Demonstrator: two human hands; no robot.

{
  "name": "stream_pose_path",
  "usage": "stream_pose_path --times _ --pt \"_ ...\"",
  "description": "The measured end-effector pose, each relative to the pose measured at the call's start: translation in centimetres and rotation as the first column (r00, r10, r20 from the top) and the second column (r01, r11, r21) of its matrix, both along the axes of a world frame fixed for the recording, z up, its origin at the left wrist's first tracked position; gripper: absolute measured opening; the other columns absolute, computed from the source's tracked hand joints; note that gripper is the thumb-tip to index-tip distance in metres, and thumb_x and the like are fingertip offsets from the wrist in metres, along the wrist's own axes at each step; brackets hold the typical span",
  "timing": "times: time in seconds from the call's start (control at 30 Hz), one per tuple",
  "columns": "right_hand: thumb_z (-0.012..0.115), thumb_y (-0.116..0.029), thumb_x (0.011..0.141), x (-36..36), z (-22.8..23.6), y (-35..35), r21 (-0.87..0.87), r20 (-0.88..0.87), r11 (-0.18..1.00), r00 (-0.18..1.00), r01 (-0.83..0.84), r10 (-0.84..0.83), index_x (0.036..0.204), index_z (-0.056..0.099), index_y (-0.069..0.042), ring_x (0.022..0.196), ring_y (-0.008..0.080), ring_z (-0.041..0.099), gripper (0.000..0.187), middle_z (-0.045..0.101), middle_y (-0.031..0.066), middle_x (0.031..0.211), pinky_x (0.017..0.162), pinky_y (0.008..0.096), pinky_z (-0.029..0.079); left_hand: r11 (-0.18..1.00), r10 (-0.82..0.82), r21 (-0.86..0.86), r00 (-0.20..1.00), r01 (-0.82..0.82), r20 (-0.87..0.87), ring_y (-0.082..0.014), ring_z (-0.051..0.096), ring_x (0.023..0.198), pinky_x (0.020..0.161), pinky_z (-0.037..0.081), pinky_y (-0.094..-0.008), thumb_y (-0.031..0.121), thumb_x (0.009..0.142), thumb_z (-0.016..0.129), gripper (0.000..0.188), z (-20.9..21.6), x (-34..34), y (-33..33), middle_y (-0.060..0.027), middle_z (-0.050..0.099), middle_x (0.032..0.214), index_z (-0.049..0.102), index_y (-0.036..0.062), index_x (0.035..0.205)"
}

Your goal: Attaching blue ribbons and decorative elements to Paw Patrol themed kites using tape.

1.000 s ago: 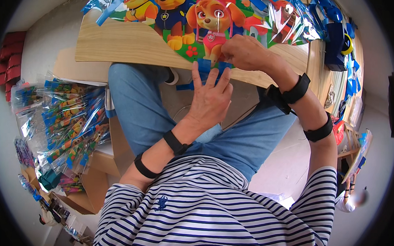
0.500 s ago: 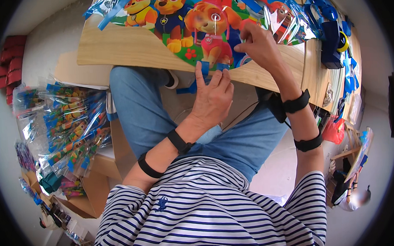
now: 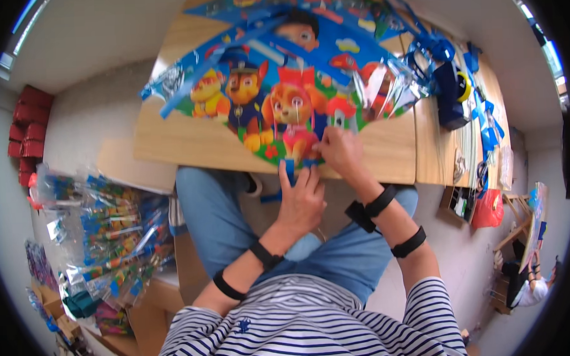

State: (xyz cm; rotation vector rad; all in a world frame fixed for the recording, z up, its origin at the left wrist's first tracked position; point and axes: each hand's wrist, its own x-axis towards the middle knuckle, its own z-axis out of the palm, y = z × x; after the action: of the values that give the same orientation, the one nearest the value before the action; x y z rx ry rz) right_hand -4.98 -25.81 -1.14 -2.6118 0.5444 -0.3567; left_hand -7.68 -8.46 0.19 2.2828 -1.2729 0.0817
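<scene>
A kite-like printed plastic sheet (image 3: 246, 97) with cartoon dogs on a blue and green ground lies on the wooden table, its lower point toward me. My left hand (image 3: 299, 206) rests at that point, fingers stretched out and apart over the table's near edge; the thumb is hidden. A short blue strip (image 3: 290, 169) shows between the fingers. My right hand (image 3: 342, 151) is closed just above and right of it, fingertips together against the sheet. Whatever they may pinch is too small or blurred to make out. Blue ribbons (image 3: 195, 83) trail across the sheet.
The wooden table (image 3: 168, 135) has a blue tape dispenser (image 3: 450, 94) and ribbons at its right. At left, packed printed plastic pieces (image 3: 112, 230) fill a cardboard box (image 3: 145, 324). Red bundles (image 3: 31, 122) are stacked by the wall. A red bag (image 3: 488, 208) hangs right.
My right hand has come down and left, from above the sheet to close by my left hand. My left hand stays at the sheet's point. The whole view has tilted upward.
</scene>
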Motion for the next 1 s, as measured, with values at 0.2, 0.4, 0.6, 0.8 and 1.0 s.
stream_pose_path --times 0.2,0.4,0.6,0.8,1.0 --pt "0.076 -0.025 0.073 1.6 2.4 -0.1 -0.047 0.094 0.998 0.994 0.051 -0.046 0.095 0.067 -0.009 0.084 0.0361 0.063 0.029 0.065 0.0139 0.096 0.07 0.0462 0.049 0.998 -0.009 0.06 1.0 0.008 0.013 -0.0305 0.049 0.117 0.107 0.017 -0.0747 0.023 0.058 0.08 0.044 1.6 -1.3 0.4 -0.0179 0.056 0.116 0.065 0.0005 0.093" --pt "0.072 -0.025 0.075 1.1 1.6 1.8 -0.337 0.096 0.898 0.938 -0.283 0.332 0.114 0.065 -0.012 0.107 0.0306 0.054 0.042 0.061 0.0077 0.112 0.095 0.047 0.041 0.983 -0.117 0.126 0.986 0.132 -0.117 -0.0294 0.051 0.113 0.107 0.022 -0.0684 0.024 0.065 0.076 0.038 4.2 -1.5 2.3 -0.0122 0.057 0.111 0.063 0.005 0.095" --pt "0.076 -0.021 0.072 5.7 2.3 -3.5 -0.252 -0.022 0.954 0.986 -0.165 0.165 0.112 0.065 -0.01 0.096 0.035 0.061 0.043 0.063 0.0152 0.1 0.081 0.0436 0.05 0.999 0.041 -0.007 0.998 -0.041 -0.04 -0.0331 0.053 0.112 0.102 0.035 -0.0519 0.019 0.07 0.074 0.039 3.7 8.2 4.7 -0.0146 0.058 0.119 0.061 0.003 0.102" --pt "0.074 -0.027 0.075 16.4 6.3 -2.3 0.012 -0.167 0.966 0.952 -0.258 0.256 0.13 0.056 -0.015 0.109 0.0385 0.059 0.059 0.057 0.0183 0.114 0.085 0.0484 0.051 0.961 0.275 0.049 0.961 -0.273 -0.023 -0.0346 0.053 0.112 0.099 0.038 -0.045 0.013 0.067 0.079 0.046 4.4 14.9 7.6 -0.0154 0.058 0.119 0.061 0.0025 0.107" --pt "0.073 -0.037 0.074 24.8 4.2 1.3 -0.025 -0.236 0.974 0.948 -0.224 0.212 0.128 0.058 -0.007 0.113 0.0415 0.055 0.063 0.053 0.0226 0.122 0.094 0.0449 0.048 0.941 0.339 0.043 0.94 -0.337 -0.04 -0.0345 0.054 0.111 0.097 0.04 -0.0446 0.009 0.067 0.078 0.042 3.2 16.6 9.9 -0.0145 0.059 0.118 0.063 0.0034 0.106"
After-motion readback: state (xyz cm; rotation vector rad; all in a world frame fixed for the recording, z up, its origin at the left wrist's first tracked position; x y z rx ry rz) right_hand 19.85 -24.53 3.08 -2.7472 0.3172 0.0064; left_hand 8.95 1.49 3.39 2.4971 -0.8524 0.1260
